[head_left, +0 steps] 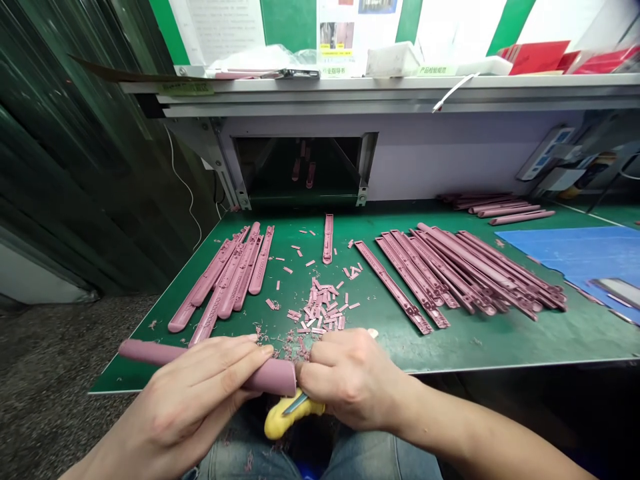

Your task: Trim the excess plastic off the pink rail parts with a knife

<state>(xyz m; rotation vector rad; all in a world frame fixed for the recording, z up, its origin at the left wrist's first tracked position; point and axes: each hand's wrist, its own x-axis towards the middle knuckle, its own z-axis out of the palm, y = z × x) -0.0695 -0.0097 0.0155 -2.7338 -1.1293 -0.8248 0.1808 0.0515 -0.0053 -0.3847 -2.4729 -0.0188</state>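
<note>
My left hand (200,393) is shut around a long mauve-pink moulded plastic bar (210,363), whose far end points left over the table. My right hand (350,377) grips a yellow-handled utility knife (287,417) low over my lap. Its short metal blade lies just under the bar's near end, and the hand partly hides the handle. A heap of small pink plastic offcuts (323,308) lies just beyond my hands. Similar pink bars lie in a group (225,277) to the left and a larger group (475,270) to the right.
A green mat-topped bench (500,343) carries everything, with its front edge close to my hands. A single bar (328,239) lies mid-bench, a blue sheet (570,257) at right, and more bars (510,210) at the back. A dark chute opening (300,167) sits under a metal shelf (400,87).
</note>
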